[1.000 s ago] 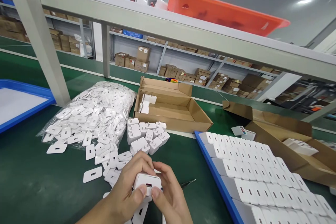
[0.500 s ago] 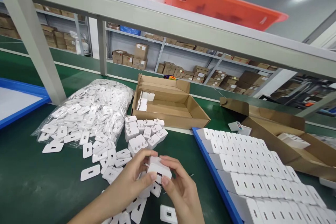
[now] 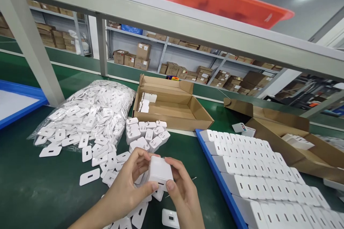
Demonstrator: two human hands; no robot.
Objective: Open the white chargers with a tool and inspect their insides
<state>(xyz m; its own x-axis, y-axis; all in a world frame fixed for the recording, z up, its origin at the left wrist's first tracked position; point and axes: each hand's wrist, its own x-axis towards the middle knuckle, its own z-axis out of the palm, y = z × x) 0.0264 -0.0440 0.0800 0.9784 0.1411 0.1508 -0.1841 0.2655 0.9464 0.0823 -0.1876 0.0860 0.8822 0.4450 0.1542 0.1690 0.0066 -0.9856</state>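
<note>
A white charger [image 3: 160,170] is held between both of my hands above the green table, its slotted end facing me. My left hand [image 3: 129,186] grips its left side, thumb at the lower front edge and fingers behind. On the right side, my right hand [image 3: 184,186] pinches it with thumb and fingertips. Loose white cover plates [image 3: 89,176] with rectangular holes lie left of and beneath my hands. Just beyond them stands a cluster of white chargers [image 3: 149,134] with prongs facing up. A single cover plate [image 3: 170,218] rests below my right hand.
A clear bag [image 3: 99,103] bulges with cover plates at left. An open cardboard box [image 3: 174,120] holds a few white pieces. At right, a blue tray [image 3: 215,175] carries rows of chargers; another open box [image 3: 285,128] stands behind it. A metal shelf beam [image 3: 161,16] crosses overhead.
The charger has tilted in my hands, so its broad smooth side now shows more and the slotted end points lower. Both hands stay on it. The whole view has shifted slightly.
</note>
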